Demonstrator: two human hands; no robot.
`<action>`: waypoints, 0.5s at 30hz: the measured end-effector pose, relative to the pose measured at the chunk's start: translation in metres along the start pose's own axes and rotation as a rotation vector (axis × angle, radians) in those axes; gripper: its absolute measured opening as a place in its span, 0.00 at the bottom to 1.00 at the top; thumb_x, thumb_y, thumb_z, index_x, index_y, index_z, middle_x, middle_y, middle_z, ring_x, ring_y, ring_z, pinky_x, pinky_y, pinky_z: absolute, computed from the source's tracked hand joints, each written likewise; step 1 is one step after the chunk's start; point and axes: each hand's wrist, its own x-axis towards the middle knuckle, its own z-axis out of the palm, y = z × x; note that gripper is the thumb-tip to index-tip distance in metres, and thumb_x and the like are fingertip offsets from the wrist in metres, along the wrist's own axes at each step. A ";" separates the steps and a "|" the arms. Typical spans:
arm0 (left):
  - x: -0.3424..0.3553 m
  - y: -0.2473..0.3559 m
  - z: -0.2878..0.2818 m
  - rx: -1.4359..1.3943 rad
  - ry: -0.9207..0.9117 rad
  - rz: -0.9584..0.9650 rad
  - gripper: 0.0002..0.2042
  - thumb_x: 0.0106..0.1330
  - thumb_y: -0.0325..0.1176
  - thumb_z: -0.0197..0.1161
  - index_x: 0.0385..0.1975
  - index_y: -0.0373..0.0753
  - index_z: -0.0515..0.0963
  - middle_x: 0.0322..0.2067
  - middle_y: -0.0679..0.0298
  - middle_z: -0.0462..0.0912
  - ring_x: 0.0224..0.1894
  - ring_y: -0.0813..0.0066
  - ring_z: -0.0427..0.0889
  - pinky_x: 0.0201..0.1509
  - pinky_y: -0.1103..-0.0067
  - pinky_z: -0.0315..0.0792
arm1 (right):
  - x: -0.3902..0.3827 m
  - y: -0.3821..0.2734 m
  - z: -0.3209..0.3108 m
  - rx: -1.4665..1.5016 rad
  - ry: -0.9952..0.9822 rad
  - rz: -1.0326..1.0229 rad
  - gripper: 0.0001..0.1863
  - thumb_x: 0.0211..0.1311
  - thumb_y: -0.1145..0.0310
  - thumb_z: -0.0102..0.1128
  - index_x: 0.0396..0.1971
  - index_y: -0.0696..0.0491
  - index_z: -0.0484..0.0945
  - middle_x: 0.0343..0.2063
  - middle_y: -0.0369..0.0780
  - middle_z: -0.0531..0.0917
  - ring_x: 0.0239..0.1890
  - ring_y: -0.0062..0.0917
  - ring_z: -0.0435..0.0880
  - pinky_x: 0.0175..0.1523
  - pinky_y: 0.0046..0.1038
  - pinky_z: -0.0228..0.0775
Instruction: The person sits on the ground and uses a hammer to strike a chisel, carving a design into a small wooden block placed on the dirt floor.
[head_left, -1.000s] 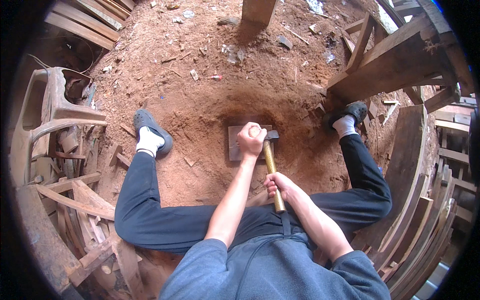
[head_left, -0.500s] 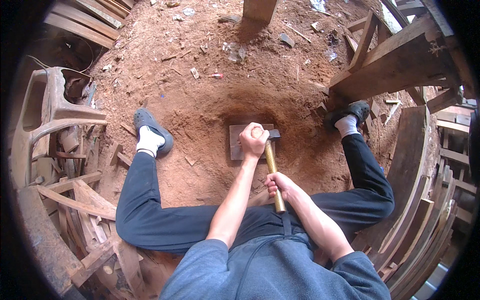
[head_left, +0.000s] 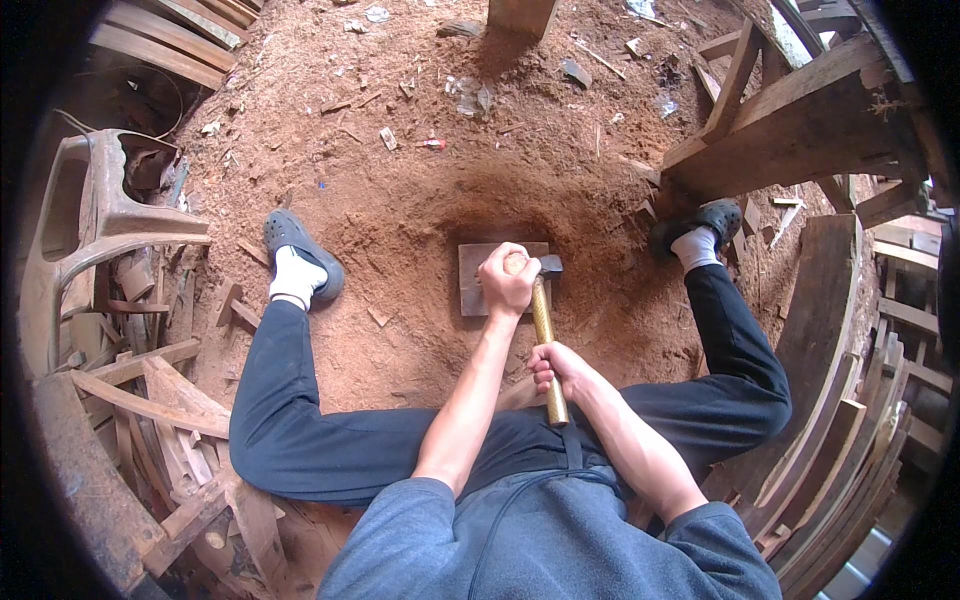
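Note:
In the head view, my left hand is closed round an upright piece with a round, pale wooden top, directly above a square wooden block in a sawdust hollow; the rest of that piece is hidden. My right hand grips the gold-coloured handle of a hammer low down. The dark hammer head lies beside my left fingers; whether it touches them or the round top, I cannot tell.
A worn plastic chair and loose timber offcuts lie at my left. Stacked planks and a heavy timber frame stand at my right. A wooden post stands ahead, among sawdust and scraps on the ground.

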 end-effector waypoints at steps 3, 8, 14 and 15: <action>-0.001 0.005 -0.002 0.007 -0.030 -0.041 0.06 0.44 0.28 0.62 0.19 0.34 0.74 0.18 0.60 0.77 0.21 0.72 0.77 0.28 0.77 0.71 | -0.001 0.000 0.001 -0.002 -0.001 -0.001 0.11 0.47 0.76 0.52 0.16 0.47 0.61 0.10 0.26 0.63 0.08 0.11 0.59 0.14 0.19 0.54; -0.001 0.048 -0.001 -0.027 -0.060 0.167 0.05 0.42 0.28 0.62 0.17 0.35 0.74 0.18 0.60 0.77 0.22 0.68 0.78 0.29 0.75 0.72 | 0.002 -0.001 0.001 -0.033 0.019 -0.021 0.09 0.47 0.76 0.52 0.16 0.48 0.63 0.10 0.27 0.63 0.08 0.11 0.59 0.14 0.20 0.54; -0.003 0.139 0.010 -0.184 -0.258 0.685 0.07 0.38 0.27 0.64 0.18 0.39 0.74 0.19 0.60 0.76 0.24 0.60 0.77 0.34 0.72 0.71 | 0.011 0.000 -0.004 -0.058 -0.076 -0.100 0.07 0.57 0.72 0.45 0.20 0.50 0.64 0.12 0.27 0.64 0.09 0.10 0.59 0.14 0.18 0.55; -0.006 0.146 0.008 -0.218 -0.251 0.672 0.07 0.38 0.27 0.64 0.17 0.39 0.74 0.19 0.60 0.76 0.24 0.60 0.77 0.33 0.72 0.71 | 0.012 0.001 -0.007 -0.026 -0.114 -0.093 0.07 0.59 0.70 0.44 0.21 0.50 0.64 0.12 0.27 0.64 0.09 0.10 0.59 0.14 0.18 0.55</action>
